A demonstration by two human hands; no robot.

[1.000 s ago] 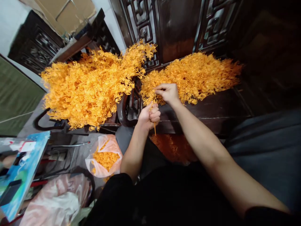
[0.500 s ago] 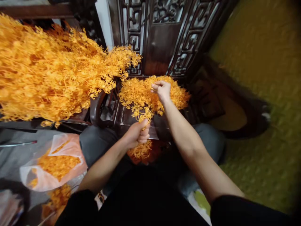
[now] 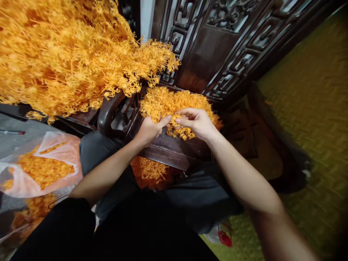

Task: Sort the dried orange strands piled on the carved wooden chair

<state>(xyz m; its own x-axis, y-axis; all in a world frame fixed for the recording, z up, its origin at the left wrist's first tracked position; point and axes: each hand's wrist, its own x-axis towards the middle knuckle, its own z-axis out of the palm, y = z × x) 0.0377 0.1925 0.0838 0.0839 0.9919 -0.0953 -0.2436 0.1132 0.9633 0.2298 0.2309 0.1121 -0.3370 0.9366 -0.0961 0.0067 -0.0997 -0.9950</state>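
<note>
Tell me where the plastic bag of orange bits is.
In the head view, the plastic bag lies at the left edge, below the big orange pile and left of the left hand.

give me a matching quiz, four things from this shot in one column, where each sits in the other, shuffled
1 big orange heap
2 small orange heap
3 plastic bag
4 carved panel

a lower left edge
b under the left hand and right hand
c upper left
d top centre, upright

Pairs: 1-c, 2-b, 3-a, 4-d
</note>
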